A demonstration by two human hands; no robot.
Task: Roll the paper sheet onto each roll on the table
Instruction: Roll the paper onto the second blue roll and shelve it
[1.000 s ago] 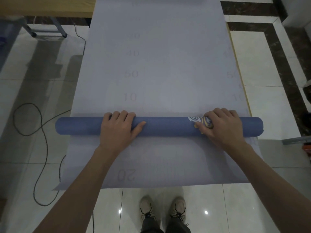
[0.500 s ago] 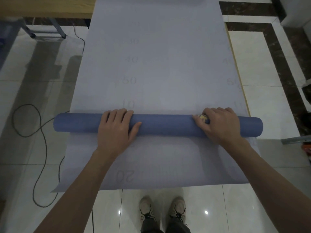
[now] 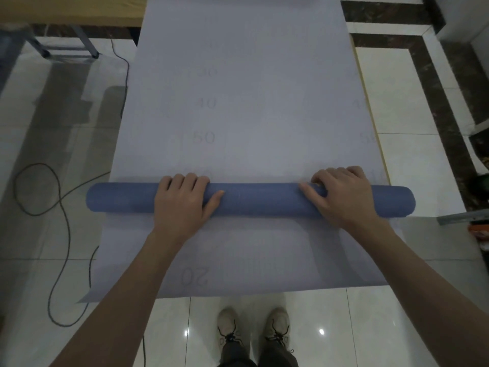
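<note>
A long blue roll [image 3: 264, 198] lies crosswise on a pale translucent paper sheet [image 3: 251, 102] that runs down the table, with faint numbers showing through it. My left hand [image 3: 185, 205] lies over the roll left of its middle, fingers curled over the far side and thumb along the near side. My right hand [image 3: 344, 197] grips the roll near its right end in the same way. The sheet's near edge hangs loose past the table end, toward my feet.
The table's wooden edge [image 3: 370, 115] shows along the sheet's right side. A black cable [image 3: 60, 207] loops on the tiled floor at left. Another wooden table [image 3: 66, 9] with metal legs stands at the far left. A metal bar [image 3: 463, 217] lies at right.
The roll has turned away from me along the sheet. A colourful swirl mark seen under my right hand has rolled out of sight. Both hands moved forward with the roll.
</note>
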